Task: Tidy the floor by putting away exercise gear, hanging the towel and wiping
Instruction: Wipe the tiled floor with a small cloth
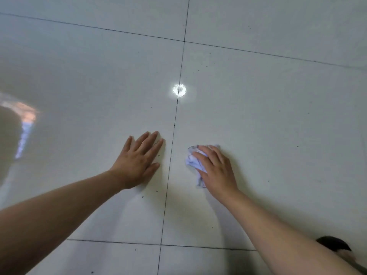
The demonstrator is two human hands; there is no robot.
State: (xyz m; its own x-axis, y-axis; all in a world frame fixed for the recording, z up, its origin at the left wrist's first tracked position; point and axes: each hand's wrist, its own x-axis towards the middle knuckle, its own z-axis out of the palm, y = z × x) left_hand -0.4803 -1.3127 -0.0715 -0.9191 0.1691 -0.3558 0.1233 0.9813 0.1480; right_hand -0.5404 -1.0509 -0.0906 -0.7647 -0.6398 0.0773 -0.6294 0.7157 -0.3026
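Note:
A glossy white tiled floor fills the view. My left hand lies flat on a tile with its fingers straight and spread, just left of a dark grout line. Right of that line, my right hand presses a crumpled white cloth onto the floor. The fingers lie over the cloth, and most of it is hidden under the palm. No exercise gear or towel is in view.
Small dark specks dot the tiles around both hands. A bright round lamp reflection sits on the grout line ahead. A dark object shows at the bottom right edge, beside my right arm.

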